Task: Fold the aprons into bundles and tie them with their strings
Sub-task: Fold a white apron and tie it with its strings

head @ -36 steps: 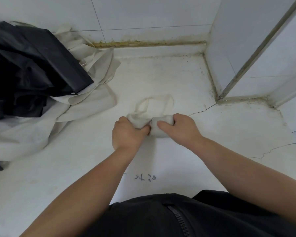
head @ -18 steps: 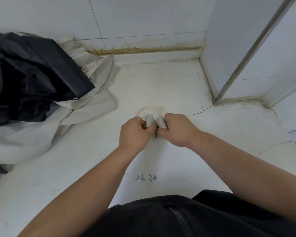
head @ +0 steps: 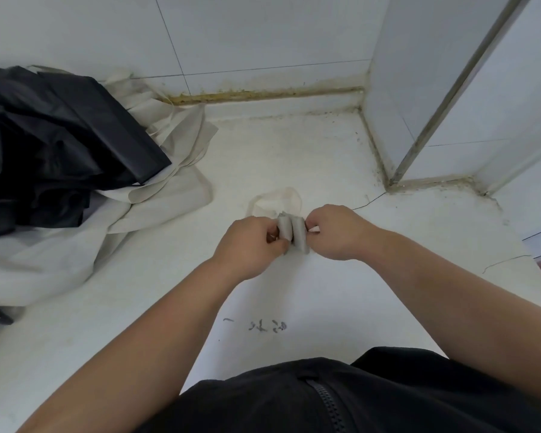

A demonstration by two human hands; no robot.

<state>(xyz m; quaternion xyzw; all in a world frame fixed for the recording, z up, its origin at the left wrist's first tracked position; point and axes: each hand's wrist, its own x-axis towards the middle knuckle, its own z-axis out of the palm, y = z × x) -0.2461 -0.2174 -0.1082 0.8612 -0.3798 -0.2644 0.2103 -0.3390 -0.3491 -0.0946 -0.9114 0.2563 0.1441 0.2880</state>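
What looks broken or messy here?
A thin crack runs across the white surface by the right hand, and a second crack sits farther right. Yellow-brown grime lines the foot of the wall. The unfolded aprons lie in a crumpled heap at left.

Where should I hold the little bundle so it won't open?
Hold the bundle by its two sides, one hand coming from the left, one from the right, like the left hand and right hand now. Its two folds stand side by side, so squeezing inward should keep them together.
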